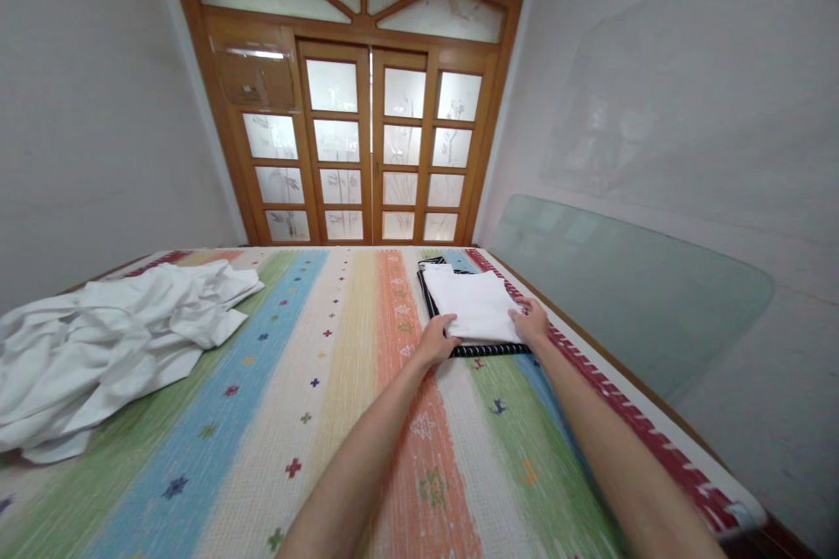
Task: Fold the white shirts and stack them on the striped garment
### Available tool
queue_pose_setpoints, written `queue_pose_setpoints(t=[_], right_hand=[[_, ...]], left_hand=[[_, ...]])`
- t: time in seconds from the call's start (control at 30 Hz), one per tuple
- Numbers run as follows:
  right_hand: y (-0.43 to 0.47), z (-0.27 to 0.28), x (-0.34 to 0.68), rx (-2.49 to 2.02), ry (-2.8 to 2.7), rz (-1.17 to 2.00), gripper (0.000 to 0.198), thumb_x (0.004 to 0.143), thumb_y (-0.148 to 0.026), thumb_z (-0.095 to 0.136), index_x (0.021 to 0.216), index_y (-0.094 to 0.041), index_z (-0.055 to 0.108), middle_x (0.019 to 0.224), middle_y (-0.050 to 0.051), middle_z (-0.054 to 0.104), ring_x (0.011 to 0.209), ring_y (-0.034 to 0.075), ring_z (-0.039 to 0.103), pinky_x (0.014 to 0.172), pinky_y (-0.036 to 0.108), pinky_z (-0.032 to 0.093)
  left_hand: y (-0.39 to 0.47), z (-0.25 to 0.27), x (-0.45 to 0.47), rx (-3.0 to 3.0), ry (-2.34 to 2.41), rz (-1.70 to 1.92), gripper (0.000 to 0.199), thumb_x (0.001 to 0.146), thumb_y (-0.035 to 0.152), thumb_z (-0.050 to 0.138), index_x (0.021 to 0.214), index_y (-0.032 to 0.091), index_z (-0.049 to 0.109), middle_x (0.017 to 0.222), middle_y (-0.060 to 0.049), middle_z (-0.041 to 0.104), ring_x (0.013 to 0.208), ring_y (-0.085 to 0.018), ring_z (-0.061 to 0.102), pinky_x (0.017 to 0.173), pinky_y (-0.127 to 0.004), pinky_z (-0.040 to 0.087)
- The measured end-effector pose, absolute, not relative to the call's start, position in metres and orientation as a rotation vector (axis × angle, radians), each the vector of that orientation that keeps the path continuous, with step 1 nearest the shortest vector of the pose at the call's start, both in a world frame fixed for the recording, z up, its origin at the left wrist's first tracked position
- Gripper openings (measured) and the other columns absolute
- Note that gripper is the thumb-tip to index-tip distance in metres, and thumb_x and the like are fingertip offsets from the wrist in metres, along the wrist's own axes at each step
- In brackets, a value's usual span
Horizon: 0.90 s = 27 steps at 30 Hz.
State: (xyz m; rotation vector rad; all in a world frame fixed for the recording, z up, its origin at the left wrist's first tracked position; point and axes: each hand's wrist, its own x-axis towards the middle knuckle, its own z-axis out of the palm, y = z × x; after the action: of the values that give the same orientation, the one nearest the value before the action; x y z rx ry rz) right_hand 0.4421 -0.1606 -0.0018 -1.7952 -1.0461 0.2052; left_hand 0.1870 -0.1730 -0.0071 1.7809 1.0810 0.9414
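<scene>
A folded white garment [477, 301] lies flat on top of a folded black garment with white stripes [488, 350], whose edges show on the left and near sides. My left hand [437, 339] grips the near left corner of the white garment, thumb on top and fingers partly hidden beneath. At the near right corner, my right hand [530, 322] holds the same garment between thumb and fingers. The stack sits toward the right side of the bed.
A crumpled heap of white cloth [118, 341] lies on the left of the striped bedspread [262, 419]. Along the right wall leans a pale green glass-like panel [629, 279]. Wooden doors with glass panes [354, 140] stand beyond the far edge.
</scene>
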Motion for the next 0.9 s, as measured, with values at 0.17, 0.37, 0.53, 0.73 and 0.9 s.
queue_pose_setpoints(t=[0.17,0.37,0.53,0.73,0.9], right_hand=[[-0.164,0.003,0.438,-1.971,-1.113,0.079,0.030,0.074,-0.021,0.060,0.103,-0.018,0.063,0.108,0.011,0.067,0.101,0.025,0.061,0.090,0.035,0.045],[-0.177,0.016,0.426,-2.277,-1.292,-0.082,0.037,0.079,-0.023,0.056,0.115,-0.015,0.062,0.121,0.019,0.058,0.112,0.033,0.055,0.093,0.045,0.041],[-0.174,0.022,0.397,-2.050,-1.641,-0.262,0.046,0.080,-0.019,0.054,0.125,-0.015,0.058,0.140,0.018,0.048,0.129,0.035,0.041,0.106,0.050,0.030],[-0.148,0.008,0.346,-1.687,-2.087,-0.159,0.051,0.095,-0.034,0.037,0.140,-0.013,0.047,0.149,0.015,0.042,0.141,0.028,0.032,0.114,0.047,0.025],[-0.144,-0.016,0.324,-1.697,-2.304,-0.173,0.055,0.099,-0.038,0.026,0.148,-0.016,0.037,0.152,0.017,0.038,0.141,0.032,0.033,0.109,0.055,0.030]], left_hand=[[-0.181,0.000,0.188,1.801,1.120,0.936,0.063,0.070,0.027,0.075,0.130,0.014,0.059,0.136,-0.016,0.055,0.123,-0.028,0.052,0.107,-0.037,0.038],[-0.189,0.006,0.193,1.722,1.192,0.942,0.045,0.084,0.034,0.059,0.122,0.011,0.064,0.137,-0.018,0.054,0.130,-0.027,0.047,0.111,-0.035,0.032],[-0.197,0.006,0.196,1.695,1.209,0.890,0.060,0.070,0.020,0.071,0.128,0.008,0.059,0.156,-0.021,0.026,0.140,-0.032,0.035,0.116,-0.034,0.025],[-0.210,0.000,0.198,1.745,1.196,1.014,0.042,0.077,0.013,0.060,0.118,0.013,0.061,0.156,-0.017,0.025,0.146,-0.029,0.023,0.118,-0.038,0.021],[-0.210,-0.003,0.171,1.833,1.205,1.095,0.037,0.075,0.006,0.052,0.109,0.014,0.062,0.149,-0.016,0.038,0.143,-0.026,0.031,0.117,-0.040,0.024]])
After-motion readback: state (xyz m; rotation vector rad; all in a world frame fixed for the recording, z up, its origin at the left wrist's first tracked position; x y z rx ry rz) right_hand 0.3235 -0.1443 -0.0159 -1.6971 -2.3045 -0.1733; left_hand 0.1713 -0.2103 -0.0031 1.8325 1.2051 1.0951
